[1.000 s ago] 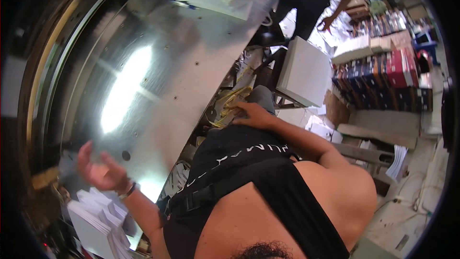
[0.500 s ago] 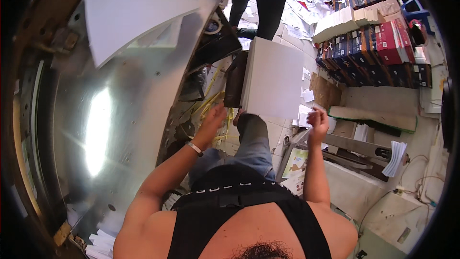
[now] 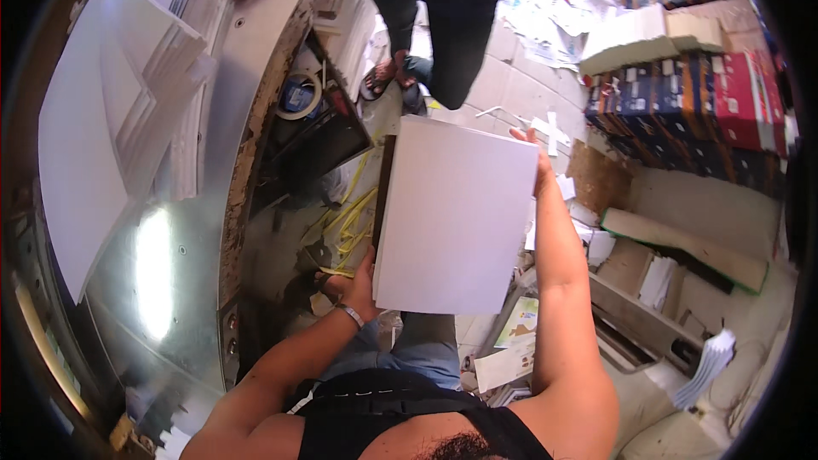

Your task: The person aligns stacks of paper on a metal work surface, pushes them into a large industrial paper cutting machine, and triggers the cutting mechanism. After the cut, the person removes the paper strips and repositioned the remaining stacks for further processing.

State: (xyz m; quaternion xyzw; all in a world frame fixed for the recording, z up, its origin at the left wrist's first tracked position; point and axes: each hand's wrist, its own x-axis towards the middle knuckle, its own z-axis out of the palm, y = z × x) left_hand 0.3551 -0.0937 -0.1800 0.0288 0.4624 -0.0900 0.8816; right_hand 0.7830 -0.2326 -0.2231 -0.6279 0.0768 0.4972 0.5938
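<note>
Fingers of left hand point(image 3: 356, 283) and right hand point(image 3: 535, 153) curling closed around opposite edges of white paper stack point(image 3: 456, 217), now gripping fully versus half a second ago. Hanging flat, smooth, rectangular above knees, beside shiny curved metal table point(image 3: 175, 230). Resting beyond: boxed stacks point(image 3: 682, 98).

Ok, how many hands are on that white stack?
2. The left hand grips the white stack at its near left corner; the right hand holds its far right corner.
</note>
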